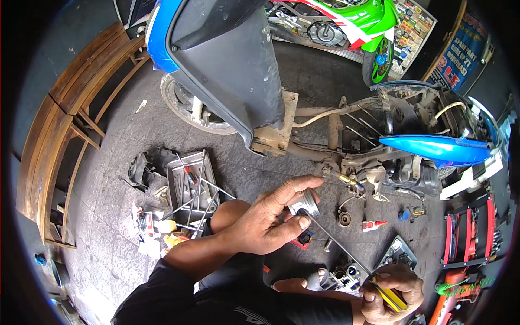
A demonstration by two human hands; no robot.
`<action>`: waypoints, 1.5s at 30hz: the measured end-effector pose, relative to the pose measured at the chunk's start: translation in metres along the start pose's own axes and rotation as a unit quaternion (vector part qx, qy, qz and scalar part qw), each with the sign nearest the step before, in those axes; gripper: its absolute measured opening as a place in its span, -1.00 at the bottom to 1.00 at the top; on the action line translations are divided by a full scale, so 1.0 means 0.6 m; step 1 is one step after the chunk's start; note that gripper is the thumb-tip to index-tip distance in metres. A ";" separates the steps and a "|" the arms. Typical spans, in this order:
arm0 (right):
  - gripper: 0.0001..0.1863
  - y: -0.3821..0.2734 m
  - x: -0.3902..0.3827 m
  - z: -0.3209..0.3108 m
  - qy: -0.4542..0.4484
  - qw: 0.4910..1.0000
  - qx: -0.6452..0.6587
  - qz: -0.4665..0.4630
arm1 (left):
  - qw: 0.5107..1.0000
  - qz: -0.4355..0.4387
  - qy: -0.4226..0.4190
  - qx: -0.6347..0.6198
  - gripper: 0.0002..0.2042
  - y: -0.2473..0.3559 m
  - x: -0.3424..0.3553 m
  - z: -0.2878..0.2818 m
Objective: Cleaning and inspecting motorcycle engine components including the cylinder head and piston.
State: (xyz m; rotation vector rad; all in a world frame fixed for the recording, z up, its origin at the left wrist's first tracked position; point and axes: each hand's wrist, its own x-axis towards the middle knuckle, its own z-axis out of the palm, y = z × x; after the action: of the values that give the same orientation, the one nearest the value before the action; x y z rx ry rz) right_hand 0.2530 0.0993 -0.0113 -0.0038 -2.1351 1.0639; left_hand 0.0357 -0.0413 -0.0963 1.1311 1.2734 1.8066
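Observation:
Gripped between the fingers and thumb of my left hand (pixel 271 222) is a silvery ringed piston (pixel 306 203), partly covered by the fingers. My right hand (pixel 392 292), lower right, is wrapped round the yellow handle of a long screwdriver (pixel 346 252). Its thin shaft slants up to the left and its tip meets the piston beside my left thumb. Whether the tip is inside the pin hole or only against its edge, I cannot tell. Below the right end of the shaft, a metal engine part (pixel 346 276) rests on the floor near my foot.
A partly stripped blue scooter (pixel 433 149) stands ahead. On the floor lie a metal tray (pixel 176 181) with tools, a red-and-white bottle (pixel 374 225), a round metal part (pixel 344 219) and a grey tray (pixel 398 253). A red tool rack (pixel 468 230) stands right, a wooden bench (pixel 59 124) left.

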 end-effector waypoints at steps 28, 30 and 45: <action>-0.70 0.105 0.055 0.125 -0.069 0.959 0.099 0.256 | 0.986 -0.037 -0.016 -0.164 -0.46 -0.031 -0.003 0.025; -0.70 0.106 0.055 0.122 -0.067 0.962 0.100 0.246 | 0.986 -0.037 -0.030 -0.157 -0.52 -0.034 -0.003 0.021; -0.66 0.111 0.067 0.079 -0.192 0.947 0.043 0.255 | 0.982 -0.121 -0.054 -0.134 -0.66 -0.049 -0.003 0.013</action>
State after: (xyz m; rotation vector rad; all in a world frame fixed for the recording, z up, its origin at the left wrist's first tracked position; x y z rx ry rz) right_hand 0.1742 0.1228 -0.0507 -0.3515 -2.5072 1.5578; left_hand 0.0441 -0.0303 -0.1236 0.8715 1.0198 1.6528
